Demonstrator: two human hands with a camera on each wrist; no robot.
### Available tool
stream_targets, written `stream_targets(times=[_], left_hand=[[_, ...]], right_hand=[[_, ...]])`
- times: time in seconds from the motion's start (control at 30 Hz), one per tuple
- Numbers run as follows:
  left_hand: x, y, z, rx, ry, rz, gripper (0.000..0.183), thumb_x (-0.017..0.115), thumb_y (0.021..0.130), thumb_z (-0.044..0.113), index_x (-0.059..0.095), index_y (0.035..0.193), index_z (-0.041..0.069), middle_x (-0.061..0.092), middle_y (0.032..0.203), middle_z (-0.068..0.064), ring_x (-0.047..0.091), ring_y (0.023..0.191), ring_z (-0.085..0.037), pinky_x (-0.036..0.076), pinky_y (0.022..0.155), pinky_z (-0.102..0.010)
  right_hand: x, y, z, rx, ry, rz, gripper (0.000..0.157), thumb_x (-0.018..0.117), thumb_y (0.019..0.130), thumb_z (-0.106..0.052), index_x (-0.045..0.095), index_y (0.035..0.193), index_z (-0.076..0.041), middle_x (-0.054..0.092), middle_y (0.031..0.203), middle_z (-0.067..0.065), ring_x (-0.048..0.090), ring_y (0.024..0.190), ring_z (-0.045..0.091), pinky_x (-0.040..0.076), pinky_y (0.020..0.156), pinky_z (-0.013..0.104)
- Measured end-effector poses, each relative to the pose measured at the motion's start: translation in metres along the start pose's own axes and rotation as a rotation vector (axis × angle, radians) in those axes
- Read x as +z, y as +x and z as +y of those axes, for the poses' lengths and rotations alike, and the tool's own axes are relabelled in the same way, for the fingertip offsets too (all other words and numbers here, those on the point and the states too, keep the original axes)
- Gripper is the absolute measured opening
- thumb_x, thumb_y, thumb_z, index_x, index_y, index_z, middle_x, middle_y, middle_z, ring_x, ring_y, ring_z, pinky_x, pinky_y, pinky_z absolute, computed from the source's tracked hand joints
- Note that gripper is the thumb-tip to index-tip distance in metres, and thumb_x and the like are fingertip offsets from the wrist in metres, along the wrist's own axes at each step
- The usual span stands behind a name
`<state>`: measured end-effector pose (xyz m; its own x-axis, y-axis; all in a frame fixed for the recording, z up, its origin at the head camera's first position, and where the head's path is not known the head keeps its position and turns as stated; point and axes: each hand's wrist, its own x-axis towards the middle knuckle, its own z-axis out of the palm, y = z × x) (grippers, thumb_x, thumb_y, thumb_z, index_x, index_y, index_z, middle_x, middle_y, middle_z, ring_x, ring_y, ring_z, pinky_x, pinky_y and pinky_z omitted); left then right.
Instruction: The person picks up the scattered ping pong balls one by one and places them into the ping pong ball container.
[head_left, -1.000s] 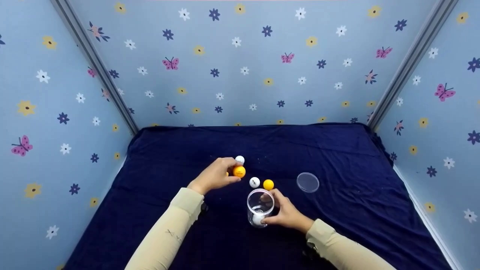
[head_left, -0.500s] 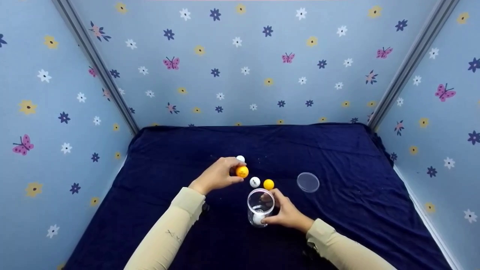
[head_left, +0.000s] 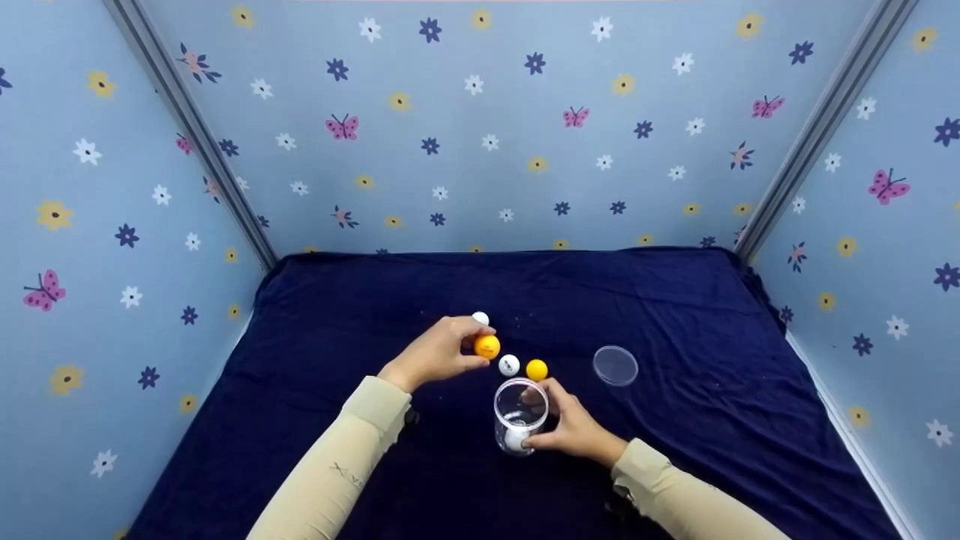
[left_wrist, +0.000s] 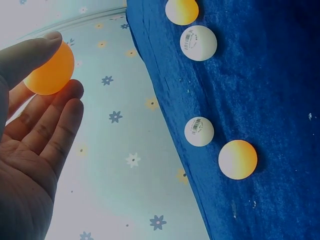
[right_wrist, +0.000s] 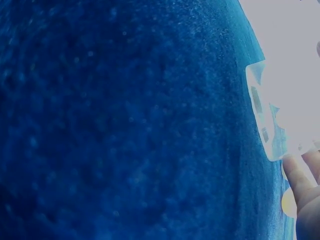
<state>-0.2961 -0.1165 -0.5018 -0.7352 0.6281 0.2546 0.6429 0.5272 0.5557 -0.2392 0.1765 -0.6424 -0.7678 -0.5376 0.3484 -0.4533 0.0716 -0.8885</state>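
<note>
In the head view my left hand (head_left: 436,351) pinches an orange table tennis ball (head_left: 487,346) between thumb and fingers; the left wrist view shows the same orange ball (left_wrist: 52,70) raised off the cloth. My right hand (head_left: 574,426) grips a clear plastic jar (head_left: 521,397) from its right side, its mouth facing up. A white ball (head_left: 516,438) lies at the bottom of the jar. Just beyond the rim are a white ball (head_left: 509,365) and an orange ball (head_left: 536,369). Another white ball (head_left: 480,319) shows partly past my left fingers.
A clear round lid (head_left: 616,365) lies right of the balls. Dark blue cloth (head_left: 360,292) covers the table, wrinkled at the right. In the left wrist view a second loose orange ball (left_wrist: 238,159) sits by a white one. Patterned walls (head_left: 487,127) enclose the table.
My left hand has shifted slightly to the right with the orange ball, bringing it nearer the white ball by the jar. My right hand and the jar have stayed in place.
</note>
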Motion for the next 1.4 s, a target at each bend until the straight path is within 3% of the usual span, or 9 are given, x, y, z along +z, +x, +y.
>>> stream_targets(times=[0.23,0.47,0.67,1.4], left_hand=[[0.001,0.002,0.005,0.024,-0.028,-0.006,0.040,0.088,0.091,0.006,0.075,0.128,0.000,0.078,0.116,-0.015,0.076,0.098,-0.025,0.066,0.089,-0.047],[0.004,0.002,0.006,0.053,-0.036,-0.001,0.039,0.089,0.089,0.005,0.075,0.125,0.000,0.078,0.112,-0.013,0.076,0.096,-0.024,0.066,0.087,-0.043],[0.005,0.002,0.007,0.069,-0.046,-0.012,0.040,0.089,0.089,0.006,0.075,0.126,-0.003,0.078,0.112,-0.015,0.076,0.096,-0.026,0.066,0.088,-0.048],[0.010,-0.004,0.006,0.060,-0.080,-0.069,0.042,0.089,0.090,0.009,0.076,0.129,-0.001,0.079,0.121,-0.013,0.076,0.102,-0.025,0.065,0.092,-0.042]], right_hand=[[0.000,0.000,0.003,-0.011,0.013,-0.003,0.075,0.100,0.074,-0.005,0.053,0.131,0.013,0.069,0.128,0.035,0.070,0.118,0.051,0.059,0.108,0.037],[-0.001,0.001,0.002,-0.013,0.021,-0.004,0.076,0.099,0.075,-0.005,0.052,0.132,0.012,0.068,0.128,0.036,0.070,0.118,0.050,0.060,0.108,0.039],[0.000,0.000,0.003,-0.016,0.010,-0.004,0.076,0.099,0.075,-0.005,0.052,0.131,0.012,0.068,0.128,0.035,0.071,0.118,0.049,0.060,0.108,0.037],[-0.001,0.000,0.003,-0.009,0.003,-0.003,0.075,0.100,0.075,-0.006,0.053,0.131,0.011,0.068,0.129,0.035,0.071,0.119,0.049,0.060,0.108,0.038]])
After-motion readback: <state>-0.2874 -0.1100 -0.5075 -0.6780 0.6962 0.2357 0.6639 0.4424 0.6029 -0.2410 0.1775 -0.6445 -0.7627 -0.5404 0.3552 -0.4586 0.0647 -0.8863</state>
